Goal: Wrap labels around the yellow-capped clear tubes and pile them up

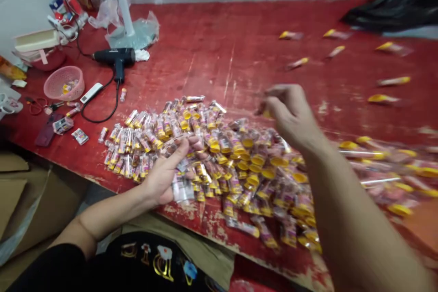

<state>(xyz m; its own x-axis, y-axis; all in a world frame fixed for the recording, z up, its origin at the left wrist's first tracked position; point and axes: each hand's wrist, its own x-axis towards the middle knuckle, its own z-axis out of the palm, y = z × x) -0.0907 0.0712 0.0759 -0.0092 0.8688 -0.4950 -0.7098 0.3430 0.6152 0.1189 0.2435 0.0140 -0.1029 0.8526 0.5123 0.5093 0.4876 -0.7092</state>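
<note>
A long pile of small clear-wrapped tubes with yellow ends (239,155) lies across the red table in front of me. My left hand (167,171) is closed over the left part of the pile, thumb pressed on the fingers. Clear plastic wrappers (183,189) show in it and below its palm. Over the pile's back edge, my right hand (289,112) is raised with its fingers curled in a pinch. A bit of yellow shows at the fingertips, but motion blur hides what it is.
A heat gun (116,57) lies at the back left, its cord looping forward. Near it are a pink basket (64,83), a white power strip (91,93) and red scissors (36,106). Several loose tubes lie at the back right, near a black plastic bag (397,7).
</note>
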